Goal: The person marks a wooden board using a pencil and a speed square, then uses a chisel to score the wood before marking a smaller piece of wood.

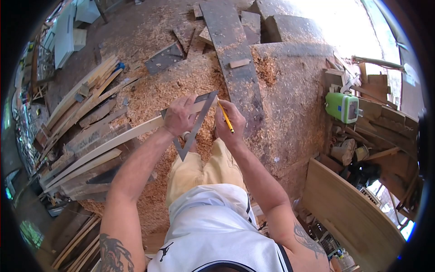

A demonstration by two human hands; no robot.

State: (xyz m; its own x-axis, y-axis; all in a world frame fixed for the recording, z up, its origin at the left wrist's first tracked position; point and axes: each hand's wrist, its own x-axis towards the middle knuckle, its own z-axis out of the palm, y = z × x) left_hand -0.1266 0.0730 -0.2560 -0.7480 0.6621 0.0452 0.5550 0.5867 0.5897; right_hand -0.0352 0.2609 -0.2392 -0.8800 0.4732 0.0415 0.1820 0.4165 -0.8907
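Note:
My left hand (pixel 180 116) is closed around a long, pale wooden strip (pixel 118 139) near its far end, and pins a dark triangular frame, like a set square (pixel 198 125), against it. One corner of the set square points down toward my legs, and another reaches the strip's end. My right hand (pixel 234 121) is at that end, closed on a yellow pencil (pixel 225 116). The pencil slants across the fingers, with its upper end right beside the strip's tip. My right fingertips are partly hidden behind the hand.
Wood shavings cover the floor (pixel 290 113). Long boards (pixel 86 102) are piled on the left. A dark plank (pixel 231 59) lies ahead with a small block (pixel 239 63) on it. To the right are a green case (pixel 342 108) and a wide wooden panel (pixel 349 208).

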